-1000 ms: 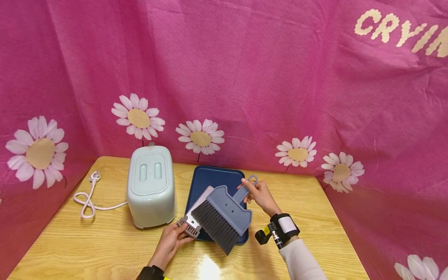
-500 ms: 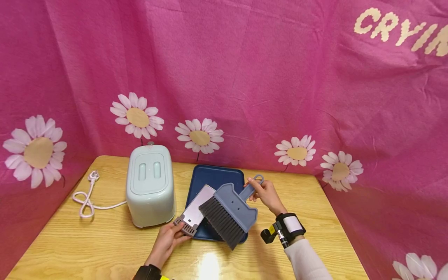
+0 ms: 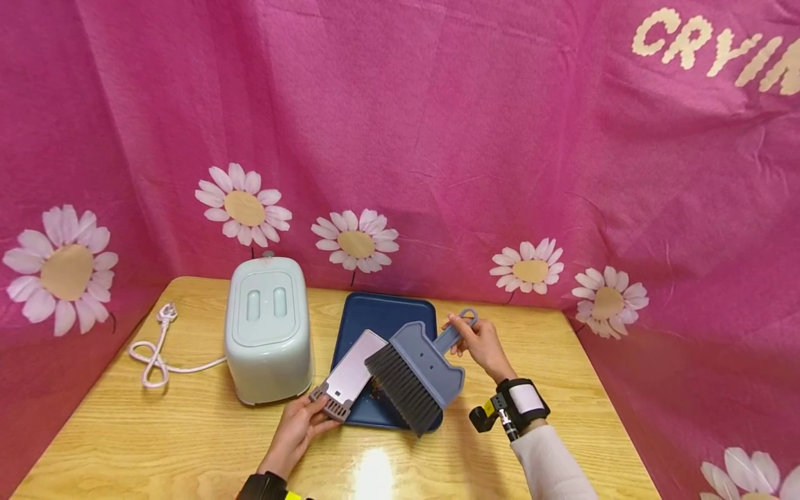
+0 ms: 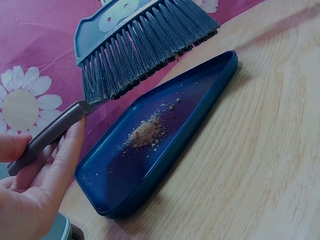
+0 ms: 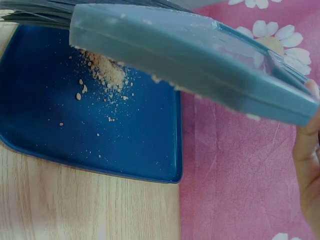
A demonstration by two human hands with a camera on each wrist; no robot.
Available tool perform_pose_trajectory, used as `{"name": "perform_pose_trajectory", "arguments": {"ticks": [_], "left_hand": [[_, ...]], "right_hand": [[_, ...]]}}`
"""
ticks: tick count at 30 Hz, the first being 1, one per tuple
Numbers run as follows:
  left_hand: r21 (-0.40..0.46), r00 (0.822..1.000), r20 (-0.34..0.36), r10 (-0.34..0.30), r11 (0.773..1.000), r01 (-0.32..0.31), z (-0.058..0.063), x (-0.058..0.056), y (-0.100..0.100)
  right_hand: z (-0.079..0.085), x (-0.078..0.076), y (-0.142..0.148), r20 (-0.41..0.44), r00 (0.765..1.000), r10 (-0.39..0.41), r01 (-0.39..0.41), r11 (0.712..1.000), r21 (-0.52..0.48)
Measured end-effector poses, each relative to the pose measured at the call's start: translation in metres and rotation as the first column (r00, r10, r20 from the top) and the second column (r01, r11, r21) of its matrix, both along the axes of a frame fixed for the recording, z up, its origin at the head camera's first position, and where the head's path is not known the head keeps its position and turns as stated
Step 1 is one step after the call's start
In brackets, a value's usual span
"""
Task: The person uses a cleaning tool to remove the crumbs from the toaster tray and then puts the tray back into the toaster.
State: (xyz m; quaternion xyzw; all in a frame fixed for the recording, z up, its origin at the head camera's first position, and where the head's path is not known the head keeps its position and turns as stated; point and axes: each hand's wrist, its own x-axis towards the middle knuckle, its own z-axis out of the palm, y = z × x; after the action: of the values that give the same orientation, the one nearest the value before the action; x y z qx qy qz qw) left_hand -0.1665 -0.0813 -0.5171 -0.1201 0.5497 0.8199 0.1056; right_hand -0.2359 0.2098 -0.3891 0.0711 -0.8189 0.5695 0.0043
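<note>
One hand [image 3: 480,346] holds brush [image 3: 427,362] aloft.

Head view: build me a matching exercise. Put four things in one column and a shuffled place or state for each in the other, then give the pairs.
Things
1. Blue-grey plastic brush with dark bristles
2. Shiny flat panel with a grey slotted end
3. Dark blue rectangular tray
4. Pale mint rounded appliance

Places and states
A. Has a white cord running from it
B. Held by its slotted end in the left hand
C. Held by its handle in the right hand
D. On the wooden table, with crumbs on it

Pairs: 1-C, 2-B, 3-D, 4-A
</note>
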Motion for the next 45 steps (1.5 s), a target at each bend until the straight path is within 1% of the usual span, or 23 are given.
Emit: {"name": "perform_pose_trajectory", "arguments": {"ticks": [6,10,16,23,28,33,36,41,44,45], "left_hand": [[-0.017,1.0,-0.002,-0.014,1.0,0.014,0.0,0.001,-0.001],[-0.022,1.0,0.009,-0.009,1.0,0.009,0.0,0.001,-0.002],[-0.023,1.0,0.014,0.001,1.0,0.0,0.0,0.001,-0.003],[-0.019,1.0,0.006,0.013,1.0,-0.013,0.0,0.002,-0.004],[-0.025,1.0,0.001,0.007,1.0,-0.007,0.0,0.003,-0.005],[-0.024,1.0,-0.005,0.003,1.0,-0.003,0.0,0.004,-0.006],[-0.022,1.0,-0.011,0.009,1.0,-0.01,-0.002,0.004,-0.006],[-0.008,1.0,0.001,0.006,1.0,-0.006,-0.005,0.004,-0.008],[0.032,1.0,-0.026,-0.01,0.999,0.011,-0.011,0.003,-0.011],[0.066,0.998,-0.056,-0.029,0.997,0.033,-0.016,0.002,-0.013]], "right_hand": [[-0.002,-0.001,0.001,-0.025,0.999,-0.044,0.044,0.999,-0.007],[-0.003,-0.001,0.001,-0.033,0.996,-0.079,0.079,0.997,-0.011],[-0.006,0.001,0.001,-0.084,0.99,-0.117,0.117,0.993,-0.011],[-0.009,0.002,0.001,-0.082,0.981,-0.177,0.176,0.984,-0.026],[-0.011,0.002,0.002,-0.087,0.977,-0.197,0.192,0.98,-0.058],[-0.012,0.002,0.003,-0.094,0.974,-0.207,0.202,0.978,-0.059],[-0.013,0.004,0.004,-0.089,0.973,-0.214,0.209,0.976,-0.057],[-0.013,0.006,0.005,-0.083,0.969,-0.233,0.231,0.972,-0.04],[-0.015,0.005,0.007,-0.091,0.967,-0.236,0.235,0.972,-0.028],[-0.019,0.003,0.009,-0.088,0.967,-0.239,0.237,0.971,-0.031]]}}
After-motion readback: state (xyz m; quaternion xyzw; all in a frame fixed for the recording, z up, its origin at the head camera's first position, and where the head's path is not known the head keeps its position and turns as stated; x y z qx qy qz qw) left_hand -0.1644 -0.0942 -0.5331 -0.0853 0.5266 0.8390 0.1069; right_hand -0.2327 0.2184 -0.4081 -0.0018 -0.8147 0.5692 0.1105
